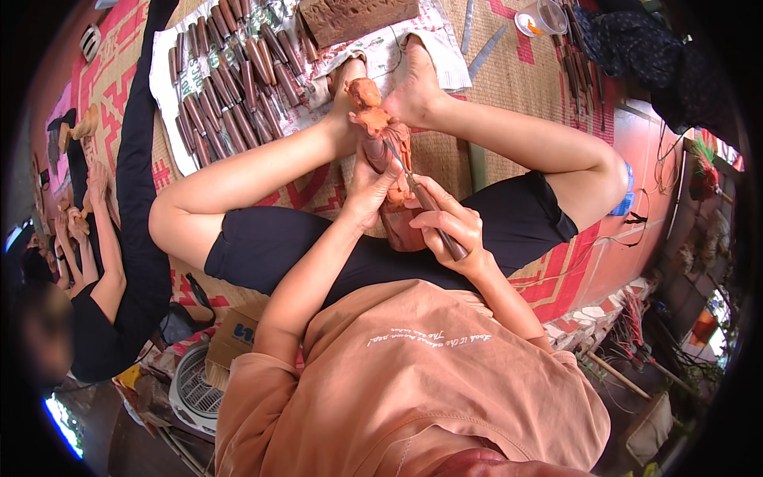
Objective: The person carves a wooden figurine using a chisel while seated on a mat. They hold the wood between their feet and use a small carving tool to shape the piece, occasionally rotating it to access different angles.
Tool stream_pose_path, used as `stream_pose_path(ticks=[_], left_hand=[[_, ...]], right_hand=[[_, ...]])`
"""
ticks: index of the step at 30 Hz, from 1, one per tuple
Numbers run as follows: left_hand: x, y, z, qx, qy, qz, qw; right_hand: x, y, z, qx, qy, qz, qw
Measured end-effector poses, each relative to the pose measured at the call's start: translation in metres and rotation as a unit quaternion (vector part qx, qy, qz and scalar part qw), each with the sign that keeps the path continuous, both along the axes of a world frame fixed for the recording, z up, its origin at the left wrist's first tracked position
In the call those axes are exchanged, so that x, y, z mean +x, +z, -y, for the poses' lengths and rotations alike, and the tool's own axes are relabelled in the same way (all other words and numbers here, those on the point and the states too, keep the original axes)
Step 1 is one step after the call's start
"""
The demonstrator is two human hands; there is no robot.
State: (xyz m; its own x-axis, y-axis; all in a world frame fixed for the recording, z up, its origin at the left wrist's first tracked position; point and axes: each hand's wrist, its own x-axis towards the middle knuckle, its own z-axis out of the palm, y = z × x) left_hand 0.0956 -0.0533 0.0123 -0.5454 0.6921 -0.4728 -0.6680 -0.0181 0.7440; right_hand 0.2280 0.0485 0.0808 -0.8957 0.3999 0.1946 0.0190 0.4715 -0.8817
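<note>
A reddish-brown carved wooden figure (375,121) leans between my legs, with a rounded head end pointing away from me and a block-like base near my lap. My left hand (369,192) grips the figure around its middle, thumb toward the blade. In my right hand (455,226) is a carving chisel (451,245), held by its dark wooden handle. The thin metal blade slants forward and left over the figure, its tip close to or on the wood beside my left hand. My right fingertips are near the figure's lower part.
Many dark-handled chisels (253,83) lie in rows on a white printed cloth (165,60) ahead left. A brown wooden block (358,17) stands on the cloth by my feet. A clear cup (542,17) sits far right; another person (111,278) works at left; a fan (195,381) stands behind.
</note>
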Motion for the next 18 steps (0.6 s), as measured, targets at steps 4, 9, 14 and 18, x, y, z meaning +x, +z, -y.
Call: stream_pose_path(ticks=[4,9,14,18], left_hand=[[-0.0009,-0.0039,0.0019,-0.006,-0.005,0.025,1.000],[-0.0020,-0.0010,0.0014,-0.005,0.003,0.059,0.998],[0.0002,-0.0002,0.0016,-0.010,-0.005,0.022,1.000],[-0.0002,0.0009,0.0010,-0.014,-0.001,0.012,1.000]], right_hand=[[-0.0016,0.0008,0.0000,0.011,0.005,0.000,1.000],[-0.0029,0.0014,-0.0001,0.005,0.006,0.002,1.000],[-0.0027,0.0037,-0.0006,0.000,0.004,0.003,1.000],[-0.0009,0.0051,-0.0009,0.005,0.006,0.008,1.000]])
